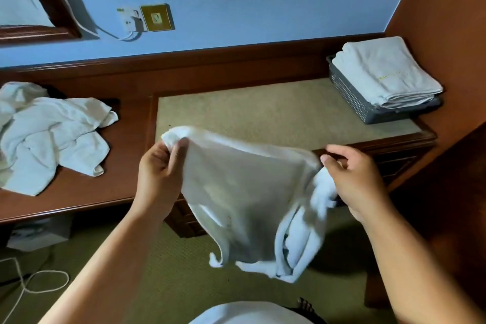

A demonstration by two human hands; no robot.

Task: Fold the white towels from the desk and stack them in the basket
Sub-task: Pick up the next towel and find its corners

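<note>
Head view: a white towel (244, 192) hangs in the air in front of the person, over the near edge of the surface (263, 113). It is spread between both hands. The left hand (157, 166) pinches the towel's upper left corner between thumb and curled fingers. The right hand (355, 176) has its fingers curled over the upper right end, where the cloth is bunched into a thick roll that droops below the palm.

The sheet sags in the middle and its lower corners dangle loose. From this I judge it soft, light and entirely limp: it will keep no shape unless it is held taut or laid flat. It looks neither fragile nor slippery. The best holds look like the two top corners, so the right hand would probably need to work along the bunched edge to the true corner before a clean fold is possible.

More unfolded towels (52, 134) lie crumpled in a heap at the far left of the surface. At the far right stands a grey perforated basket (352, 97), with a stack of folded towels (381, 73) rising above its rim.
</note>
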